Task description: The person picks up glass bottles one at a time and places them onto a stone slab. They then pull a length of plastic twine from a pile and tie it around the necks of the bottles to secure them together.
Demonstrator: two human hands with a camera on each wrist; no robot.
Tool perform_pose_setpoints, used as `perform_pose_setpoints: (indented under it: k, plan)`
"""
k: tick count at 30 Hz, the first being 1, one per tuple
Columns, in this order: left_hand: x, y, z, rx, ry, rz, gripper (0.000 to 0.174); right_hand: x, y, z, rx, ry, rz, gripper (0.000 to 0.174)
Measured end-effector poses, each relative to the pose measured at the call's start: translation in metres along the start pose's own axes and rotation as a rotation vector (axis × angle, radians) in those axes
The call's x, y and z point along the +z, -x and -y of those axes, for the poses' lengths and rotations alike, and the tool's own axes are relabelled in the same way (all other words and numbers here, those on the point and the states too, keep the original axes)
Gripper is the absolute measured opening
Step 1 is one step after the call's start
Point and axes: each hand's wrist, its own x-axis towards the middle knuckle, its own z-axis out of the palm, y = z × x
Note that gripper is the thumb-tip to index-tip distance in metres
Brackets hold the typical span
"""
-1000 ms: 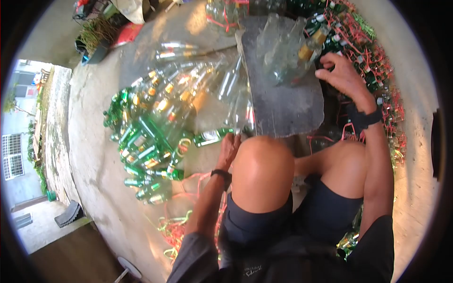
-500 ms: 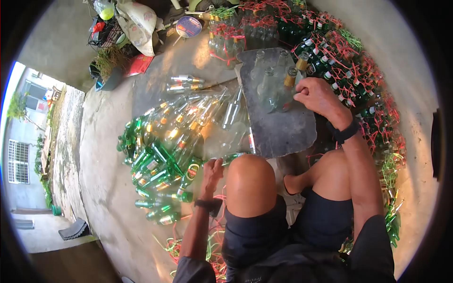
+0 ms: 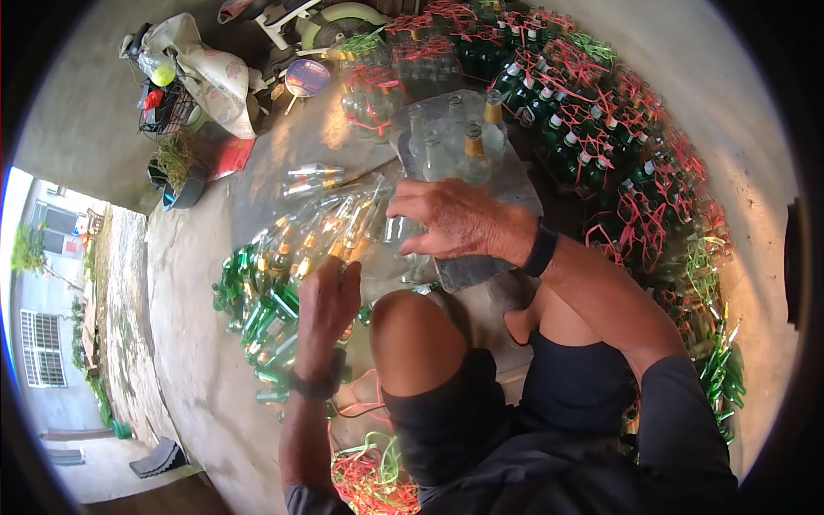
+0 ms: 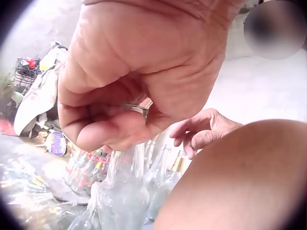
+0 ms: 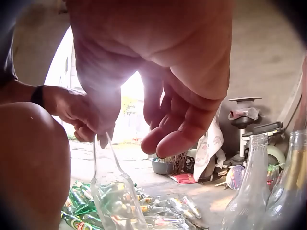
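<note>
My left hand (image 3: 324, 300) grips a clear glass bottle (image 5: 117, 203) by its neck; in the right wrist view the bottle hangs below the fingers. From the left wrist view, curled fingers cover its top, and the clear body shows underneath. My right hand (image 3: 468, 219) hovers at the near edge of a dark slab (image 3: 468, 273), thumb and fingers apart with nothing between them. Several clear bottles (image 3: 433, 154) stand upright on that slab just beyond this hand, some with gold-wrapped necks (image 3: 475, 142).
Green bottles (image 3: 279, 309) and clear bottles (image 3: 343, 223) lie heaped on the floor at left. Bundles of upright bottles (image 3: 558, 129) tied with red strips line the right and back. A tangle of red and green strips (image 3: 373, 476) lies near my left knee (image 3: 416, 339).
My right hand has moved left and nearer from beside the standing bottles. The left hand has lifted from the floor beside the knee, now with a clear bottle. The head view has shifted.
</note>
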Motion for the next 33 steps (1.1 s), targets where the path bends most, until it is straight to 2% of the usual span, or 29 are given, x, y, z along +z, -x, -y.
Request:
perform_pose_setpoints:
  k: [6,10,15,19,23,25,27,31,33]
  plan:
    - [0.005,-0.039,-0.049,0.117,-0.063,0.169,0.028,0.005,0.001,0.004,-0.059,-0.094,0.009,0.044]
    - [0.018,-0.054,-0.068,0.197,-0.087,0.206,0.026,0.010,0.005,-0.005,0.010,-0.094,-0.009,0.040]
    - [0.025,-0.063,-0.083,0.238,-0.030,0.193,0.026,0.010,0.011,-0.020,0.092,-0.048,-0.013,0.026]
    - [0.037,-0.068,-0.083,0.307,0.020,0.118,0.030,0.002,0.017,-0.024,0.092,-0.063,-0.028,0.023]
    - [0.023,-0.064,-0.099,0.189,0.071,0.211,0.028,-0.001,0.023,-0.042,0.057,0.020,-0.051,0.026]
    - [0.015,-0.059,-0.099,0.090,0.185,0.326,0.029,-0.010,0.029,-0.051,0.197,0.062,-0.003,0.031]
    - [0.003,-0.048,-0.103,0.067,0.146,0.376,0.032,-0.025,0.035,-0.060,0.232,0.112,0.061,0.032]
    - [-0.014,-0.012,-0.101,0.100,0.221,0.434,0.030,-0.056,0.049,-0.073,0.346,0.111,-0.110,0.032]
    - [-0.013,0.010,-0.094,0.160,0.330,0.382,0.027,-0.066,0.057,-0.085,0.471,0.108,-0.136,0.030]
